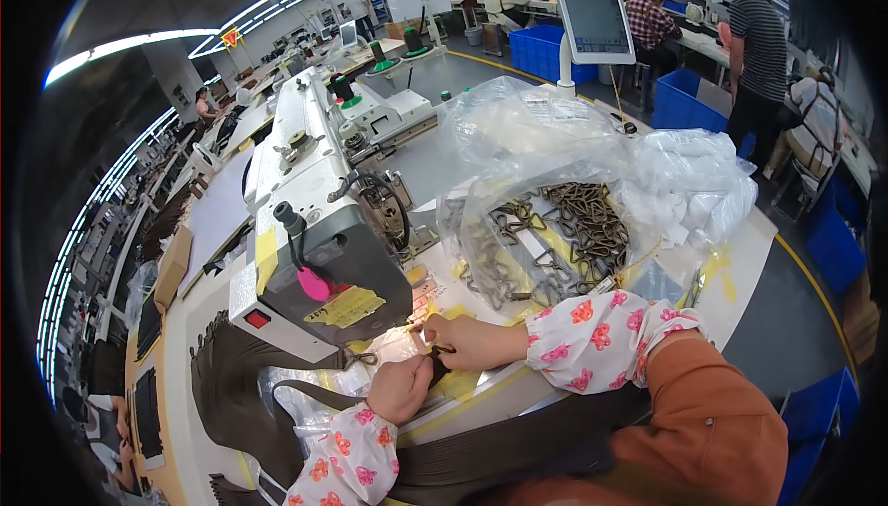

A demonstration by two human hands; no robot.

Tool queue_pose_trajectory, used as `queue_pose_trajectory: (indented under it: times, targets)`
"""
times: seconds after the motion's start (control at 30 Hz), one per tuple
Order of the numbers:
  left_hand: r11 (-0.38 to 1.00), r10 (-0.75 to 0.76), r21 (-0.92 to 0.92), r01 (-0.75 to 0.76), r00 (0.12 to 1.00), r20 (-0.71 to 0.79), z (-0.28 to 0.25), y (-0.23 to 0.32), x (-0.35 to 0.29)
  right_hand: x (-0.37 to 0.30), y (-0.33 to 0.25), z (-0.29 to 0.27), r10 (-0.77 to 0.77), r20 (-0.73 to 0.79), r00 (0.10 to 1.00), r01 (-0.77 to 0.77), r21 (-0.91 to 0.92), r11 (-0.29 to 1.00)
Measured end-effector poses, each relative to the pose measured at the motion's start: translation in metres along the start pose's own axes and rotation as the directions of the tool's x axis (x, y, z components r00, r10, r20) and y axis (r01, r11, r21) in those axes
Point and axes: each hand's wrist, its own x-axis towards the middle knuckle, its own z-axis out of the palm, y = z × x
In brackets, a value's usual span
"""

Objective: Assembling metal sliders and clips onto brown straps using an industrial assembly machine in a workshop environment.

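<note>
Below the head of a sewing machine (pixel 319 275), my two hands are close together. My left hand (pixel 400 389) is closed on a dark strap (pixel 437 369) from its left side. On the right side of the same strap, my right hand (pixel 474 343) pinches near its end; what lies under these fingertips is partly hidden. Just left of the hands, a metal ring (pixel 363 358) lies by the machine's base. More dark straps (pixel 227 367) hang in a bundle at the left, and another bundle (pixel 527 441) stretches below my forearms.
A clear plastic bag (pixel 481 256) holding many triangular metal rings (pixel 592 228) lies beyond my right hand. Crumpled plastic (pixel 694 182) is piled behind it, near a screen (pixel 594 20) on a stand. Blue bins (pixel 689 99) stand at the right. Other people work farther off.
</note>
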Motion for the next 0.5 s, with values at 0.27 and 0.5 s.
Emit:
queue_pose_trajectory:
  times: [0.27,0.5]
  targets:
    - [0.937,-0.078,-0.347,0.043,0.993,-0.087,-0.004,-0.012,-0.001,-0.006,-0.005,0.024,-0.201,-0.266,0.943,0.246,0.15,0.958]
    - [0.991,0.011,-0.123,-0.055,0.943,-0.332,0.0,0.01,-0.003,-0.003,-0.008,0.014,0.251,-0.067,0.966,-0.159,0.616,0.772]
